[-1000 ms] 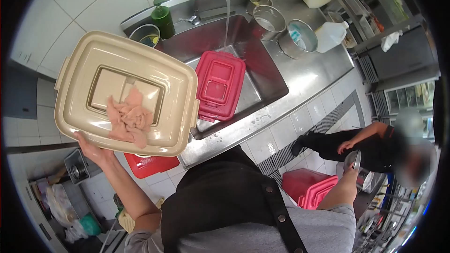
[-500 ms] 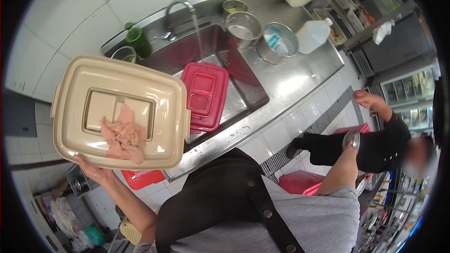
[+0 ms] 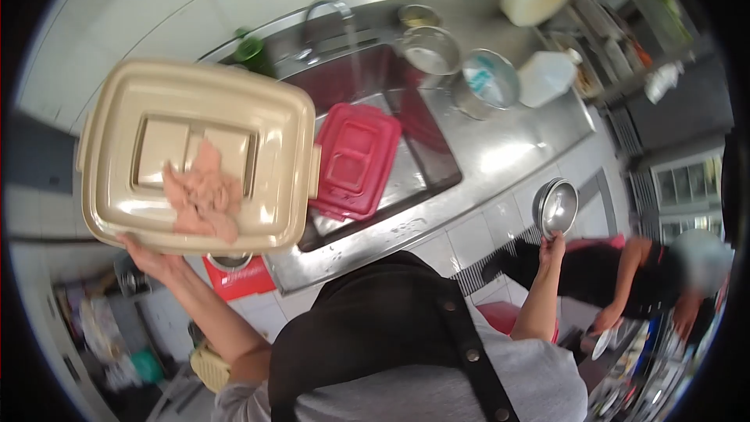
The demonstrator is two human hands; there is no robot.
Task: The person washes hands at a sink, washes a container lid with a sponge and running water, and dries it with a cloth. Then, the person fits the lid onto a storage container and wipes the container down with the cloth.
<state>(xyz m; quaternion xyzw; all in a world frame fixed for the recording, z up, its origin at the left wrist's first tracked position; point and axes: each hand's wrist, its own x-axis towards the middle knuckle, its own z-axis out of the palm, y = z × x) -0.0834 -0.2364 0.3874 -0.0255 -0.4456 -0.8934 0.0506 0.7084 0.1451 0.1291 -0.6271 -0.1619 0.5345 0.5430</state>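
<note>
My left hand [image 3: 152,258] grips the near edge of a beige plastic lid [image 3: 199,230], held up left of the sink. On the lid lies a crumpled pink cloth [image 3: 205,195]. Out to the right, my right hand [image 3: 553,245] is closed on the rim of round metal bowls [image 3: 559,209], which look nested and hang over the floor. A dark red lid [image 3: 355,164] rests in the sink [image 3: 422,137], beside the running tap [image 3: 328,8].
Metal pots [image 3: 486,82] and a white jug [image 3: 548,78] stand on the steel counter [image 3: 508,141]. A green bottle [image 3: 251,53] is behind the beige lid. At the right, a co-worker in dark clothes [image 3: 586,273] stands close by. A red item [image 3: 246,281] sits low, left of the counter.
My right hand has swung the metal bowls forward, toward the counter. The beige lid is still in my left hand, slightly higher in view. The co-worker's raised arm has come down.
</note>
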